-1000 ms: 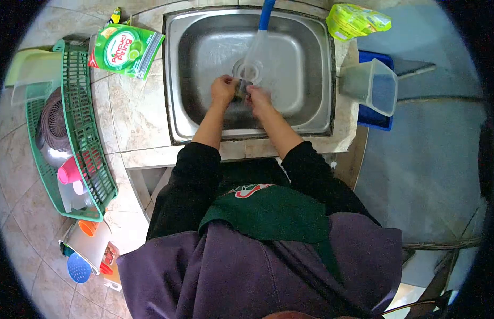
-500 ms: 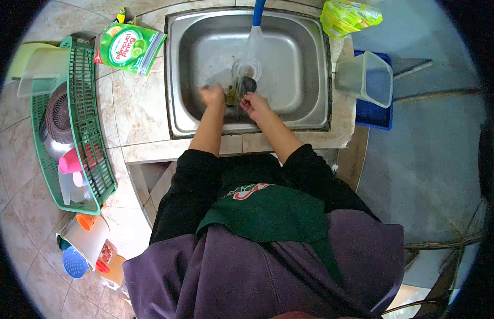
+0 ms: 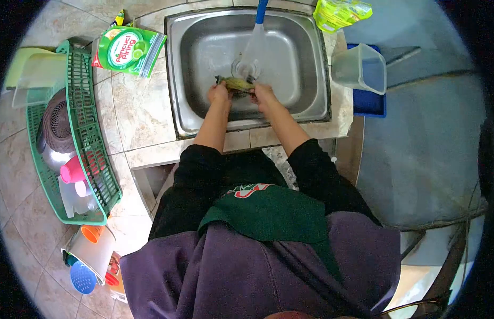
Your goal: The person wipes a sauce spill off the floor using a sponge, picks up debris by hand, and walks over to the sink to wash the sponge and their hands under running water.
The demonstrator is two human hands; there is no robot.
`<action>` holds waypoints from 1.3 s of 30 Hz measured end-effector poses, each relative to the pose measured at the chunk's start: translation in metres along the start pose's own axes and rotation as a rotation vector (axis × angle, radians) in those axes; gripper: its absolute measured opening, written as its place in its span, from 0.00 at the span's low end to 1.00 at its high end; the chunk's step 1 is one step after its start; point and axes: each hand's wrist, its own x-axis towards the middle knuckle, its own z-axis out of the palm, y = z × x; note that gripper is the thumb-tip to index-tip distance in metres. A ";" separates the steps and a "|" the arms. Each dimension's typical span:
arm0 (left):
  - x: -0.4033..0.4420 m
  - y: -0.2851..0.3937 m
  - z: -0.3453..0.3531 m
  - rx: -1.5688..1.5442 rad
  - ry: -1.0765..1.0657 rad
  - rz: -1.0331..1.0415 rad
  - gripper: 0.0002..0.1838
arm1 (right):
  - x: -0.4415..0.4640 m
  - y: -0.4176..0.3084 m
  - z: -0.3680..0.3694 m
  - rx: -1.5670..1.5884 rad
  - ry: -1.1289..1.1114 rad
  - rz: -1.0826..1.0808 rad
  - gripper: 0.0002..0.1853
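The left hand [image 3: 220, 94] and the right hand [image 3: 264, 95] pinch opposite ends of a limp, yellow-green, soft-looking piece with dark ends [image 3: 237, 84], which spans between them. It is within the rectangular stainless-steel sink [image 3: 175, 69], closer to the near edge than the far one; whether it touches the bottom cannot be told. From a blue hose [image 3: 261, 11] at the far edge, a clear water stream [image 3: 253, 45] falls toward the round drain [image 3: 241, 68]. On the tiled bench [image 3: 143, 111], a green-and-white plastic pouch [image 3: 127, 50] lies beside the sink's far left corner. A translucent rectangular plastic container [image 3: 347, 69] sits at the bench's right edge.
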 end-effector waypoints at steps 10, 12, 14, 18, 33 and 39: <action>-0.016 0.010 0.061 -0.224 -0.256 -0.254 0.16 | -0.046 -0.038 -0.017 0.519 -0.043 -0.051 0.15; -0.028 0.015 0.067 -0.214 -0.370 -0.270 0.15 | -0.046 -0.046 -0.020 0.562 -0.058 -0.094 0.15; -0.040 0.021 0.073 -0.202 -0.480 -0.286 0.15 | -0.045 -0.054 -0.024 0.669 -0.118 -0.147 0.14; -0.065 0.042 0.083 0.090 -0.353 -0.195 0.13 | -0.045 -0.062 -0.032 0.635 -0.072 -0.172 0.13; -0.121 0.075 0.092 1.540 -0.547 1.073 0.10 | -0.011 -0.023 -0.002 0.639 -0.173 -0.175 0.21; -0.123 0.073 0.062 1.498 -0.531 1.212 0.09 | -0.053 -0.057 0.019 0.962 -0.474 -0.117 0.26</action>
